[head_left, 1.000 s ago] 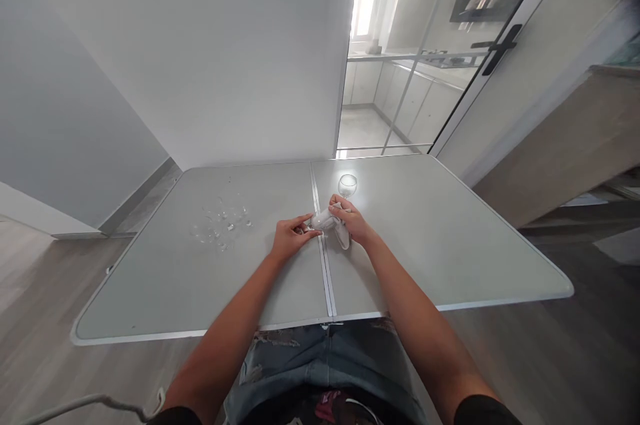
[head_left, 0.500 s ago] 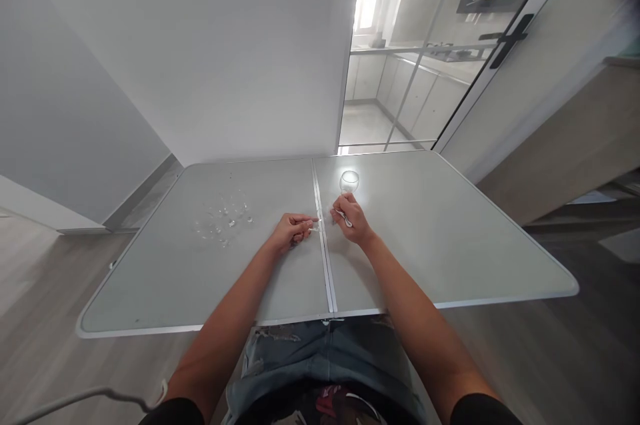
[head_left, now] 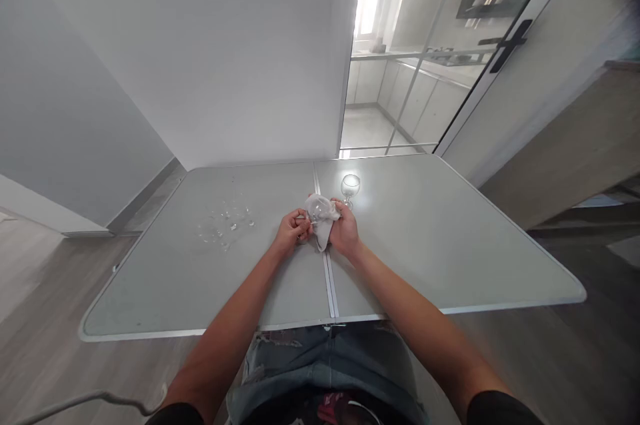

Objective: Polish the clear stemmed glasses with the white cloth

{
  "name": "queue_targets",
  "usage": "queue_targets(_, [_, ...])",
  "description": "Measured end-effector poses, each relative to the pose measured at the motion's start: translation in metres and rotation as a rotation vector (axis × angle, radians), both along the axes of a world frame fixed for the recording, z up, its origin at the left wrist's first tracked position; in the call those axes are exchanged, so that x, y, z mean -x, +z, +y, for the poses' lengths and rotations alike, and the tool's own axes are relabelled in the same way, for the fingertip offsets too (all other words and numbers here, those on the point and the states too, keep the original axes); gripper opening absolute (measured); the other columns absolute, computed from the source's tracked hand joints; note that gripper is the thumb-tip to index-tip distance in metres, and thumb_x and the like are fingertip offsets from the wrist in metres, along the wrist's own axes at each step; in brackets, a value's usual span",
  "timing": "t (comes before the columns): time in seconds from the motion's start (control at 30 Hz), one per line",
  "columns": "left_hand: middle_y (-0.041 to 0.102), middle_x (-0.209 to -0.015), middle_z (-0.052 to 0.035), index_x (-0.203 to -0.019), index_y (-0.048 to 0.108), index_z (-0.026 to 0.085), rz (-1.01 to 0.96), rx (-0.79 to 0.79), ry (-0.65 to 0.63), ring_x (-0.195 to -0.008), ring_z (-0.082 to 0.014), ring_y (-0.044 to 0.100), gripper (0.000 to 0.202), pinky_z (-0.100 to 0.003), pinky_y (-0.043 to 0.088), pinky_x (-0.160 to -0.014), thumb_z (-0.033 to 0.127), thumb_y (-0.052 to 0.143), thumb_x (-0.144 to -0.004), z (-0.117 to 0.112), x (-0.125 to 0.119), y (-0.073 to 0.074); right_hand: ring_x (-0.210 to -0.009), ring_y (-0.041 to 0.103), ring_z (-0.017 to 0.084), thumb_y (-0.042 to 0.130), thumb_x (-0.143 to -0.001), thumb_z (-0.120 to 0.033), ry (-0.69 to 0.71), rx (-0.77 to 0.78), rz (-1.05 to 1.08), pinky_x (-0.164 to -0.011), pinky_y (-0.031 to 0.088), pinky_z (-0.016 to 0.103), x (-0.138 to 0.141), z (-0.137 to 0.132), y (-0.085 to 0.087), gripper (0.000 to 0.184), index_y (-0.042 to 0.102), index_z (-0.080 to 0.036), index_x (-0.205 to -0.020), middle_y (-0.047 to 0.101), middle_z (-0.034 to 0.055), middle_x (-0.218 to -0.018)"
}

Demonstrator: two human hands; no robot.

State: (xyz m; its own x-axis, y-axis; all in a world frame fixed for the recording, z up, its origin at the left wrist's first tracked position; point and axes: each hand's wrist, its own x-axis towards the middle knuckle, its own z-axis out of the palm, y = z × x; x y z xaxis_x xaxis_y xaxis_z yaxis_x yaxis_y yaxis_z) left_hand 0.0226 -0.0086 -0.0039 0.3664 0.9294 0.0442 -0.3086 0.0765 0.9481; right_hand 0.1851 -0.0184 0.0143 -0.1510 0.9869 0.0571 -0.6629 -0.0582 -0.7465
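My left hand (head_left: 291, 233) is closed round the lower part of a clear glass (head_left: 317, 210), which looks like a stemmed goblet. A thin white cloth (head_left: 323, 237) lies against the glass's bowl and hangs down in front of it. My right hand (head_left: 345, 231) grips the cloth at its right side, fingers curled and partly hidden behind it. Just beyond this hand a stemmed glass (head_left: 351, 185) stands upright on the table. The held glass's stem and foot are mostly covered by my left fingers.
Several clear glass pieces (head_left: 227, 218), hard to make out singly, are grouped on the left half of the folding table (head_left: 425, 238). A metal seam (head_left: 329, 285) runs down its middle. A white wall (head_left: 250, 65) and a glass door (head_left: 390, 105) stand behind.
The white cloth, bunched in my right fist before, is now spread against the held glass. My right hand has turned and come closer to my left hand.
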Motion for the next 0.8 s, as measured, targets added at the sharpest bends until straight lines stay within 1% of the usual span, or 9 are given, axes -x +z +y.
queue_targets(0.03, [0.060, -0.061, 0.0029, -0.083, 0.047, 0.019, -0.011, 0.015, -0.038, -0.041, -0.0025, 0.034, 0.051, -0.020, 0.031, -0.045, 0.052, 0.084, -0.072, -0.001, -0.001, 0.001, -0.079, 0.061, 0.022, 0.054, -0.085, -0.050, 0.051, -0.003, 0.079, -0.070, 0.053, 0.036, 0.000, -0.001, 0.002, 0.026, 0.048, -0.028, -0.097, 0.068, 0.0022, -0.096])
queue_targets(0.13, [0.056, -0.059, 0.0044, -0.073, 0.032, 0.021, -0.032, 0.071, -0.128, -0.038, -0.0008, 0.030, 0.059, -0.019, 0.028, -0.043, 0.048, 0.085, -0.071, -0.004, 0.000, 0.005, -0.089, 0.067, 0.026, 0.054, -0.086, -0.044, 0.078, 0.014, 0.216, -0.077, 0.056, 0.042, -0.005, -0.004, 0.010, 0.028, 0.055, -0.026, -0.108, 0.073, 0.0064, -0.107])
queue_targets(0.27, [0.053, -0.059, 0.0054, -0.072, 0.026, 0.022, 0.022, 0.144, -0.300, -0.038, -0.0004, 0.029, 0.065, -0.019, 0.026, -0.042, 0.046, 0.086, -0.070, -0.004, 0.005, 0.007, -0.090, 0.070, 0.027, 0.050, -0.090, -0.049, 0.108, -0.063, 0.081, -0.077, 0.058, 0.045, -0.019, -0.009, 0.019, 0.035, 0.057, -0.025, -0.116, 0.075, 0.0065, -0.096])
queue_targets(0.37, [0.051, -0.057, 0.0058, -0.072, 0.024, 0.023, 0.062, 0.143, -0.329, -0.040, -0.0021, 0.034, 0.067, -0.018, 0.021, -0.041, 0.044, 0.087, -0.070, -0.004, 0.007, 0.004, -0.086, 0.070, 0.026, 0.046, -0.095, -0.050, 0.073, -0.265, -0.208, -0.076, 0.057, 0.043, -0.032, -0.013, 0.021, 0.035, 0.056, -0.025, -0.118, 0.074, 0.0058, -0.090])
queue_targets(0.5, [0.052, -0.058, 0.0046, -0.071, 0.023, 0.023, 0.120, 0.106, -0.286, -0.041, -0.0024, 0.035, 0.066, -0.019, 0.017, -0.041, 0.044, 0.085, -0.072, -0.003, 0.005, 0.001, -0.090, 0.066, 0.025, 0.047, -0.099, -0.043, -0.017, -0.721, -0.823, -0.086, 0.053, 0.044, -0.046, -0.014, 0.020, 0.030, 0.061, -0.023, -0.117, 0.072, 0.0088, -0.099])
queue_targets(0.57, [0.053, -0.058, 0.0044, -0.071, 0.026, 0.023, 0.146, 0.084, -0.265, -0.041, -0.0026, 0.036, 0.063, -0.019, 0.019, -0.041, 0.045, 0.085, -0.072, -0.003, 0.005, 0.000, -0.090, 0.064, 0.026, 0.047, -0.100, -0.038, -0.041, -0.917, -1.086, -0.089, 0.050, 0.046, -0.049, -0.013, 0.018, 0.029, 0.062, -0.023, -0.119, 0.071, 0.0090, -0.095])
queue_targets(0.6, [0.053, -0.058, 0.0046, -0.071, 0.028, 0.022, 0.158, 0.075, -0.257, -0.041, -0.0025, 0.036, 0.061, -0.019, 0.019, -0.041, 0.045, 0.084, -0.071, -0.003, 0.005, 0.000, -0.089, 0.064, 0.026, 0.047, -0.100, -0.036, -0.052, -0.972, -1.170, -0.090, 0.049, 0.046, -0.049, -0.013, 0.017, 0.029, 0.060, -0.022, -0.121, 0.070, 0.0087, -0.092])
queue_targets(0.67, [0.053, -0.058, 0.0050, -0.071, 0.030, 0.022, 0.172, 0.059, -0.240, -0.040, -0.0023, 0.035, 0.060, -0.019, 0.019, -0.041, 0.046, 0.085, -0.070, -0.003, 0.006, 0.000, -0.089, 0.064, 0.026, 0.047, -0.101, -0.036, -0.073, -1.001, -1.225, -0.089, 0.049, 0.046, -0.047, -0.013, 0.015, 0.030, 0.057, -0.022, -0.126, 0.069, 0.0084, -0.091])
queue_targets(0.8, [0.052, -0.057, 0.0054, -0.070, 0.027, 0.022, 0.144, 0.053, -0.200, -0.041, -0.0027, 0.035, 0.061, -0.019, 0.019, -0.041, 0.044, 0.084, -0.071, -0.003, 0.005, 0.000, -0.100, 0.064, 0.023, 0.046, -0.103, -0.040, -0.109, -0.862, -0.993, -0.091, 0.051, 0.040, -0.044, -0.012, 0.013, 0.030, 0.050, -0.024, -0.128, 0.068, 0.0111, -0.113])
